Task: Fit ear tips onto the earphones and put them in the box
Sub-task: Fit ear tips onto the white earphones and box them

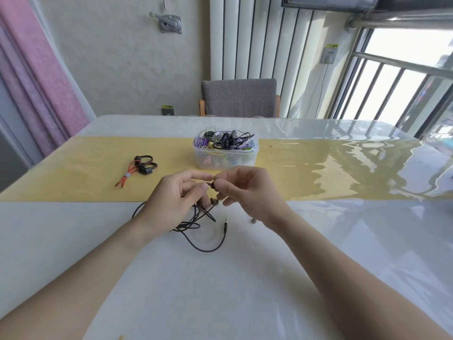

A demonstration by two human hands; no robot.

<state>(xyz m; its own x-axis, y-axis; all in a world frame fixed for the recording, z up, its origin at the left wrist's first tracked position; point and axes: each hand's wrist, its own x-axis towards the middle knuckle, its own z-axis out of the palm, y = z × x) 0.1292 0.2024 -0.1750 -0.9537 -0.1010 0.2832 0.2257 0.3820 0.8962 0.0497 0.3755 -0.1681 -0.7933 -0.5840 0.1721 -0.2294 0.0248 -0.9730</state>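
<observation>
The black earphones [196, 223] lie coiled on the surface [220, 278] beneath both hands. One bud [211, 184] is pinched between the left hand [176, 200] and right hand [241, 190], each grip closed on it. It looks light, its cable limp, the tip probably soft and slippery: hold the hard bud body. The box [225, 153] sits at twelve o'clock, orange earphones [137, 168] at ten. Yellow wall labels are unreadable.
</observation>
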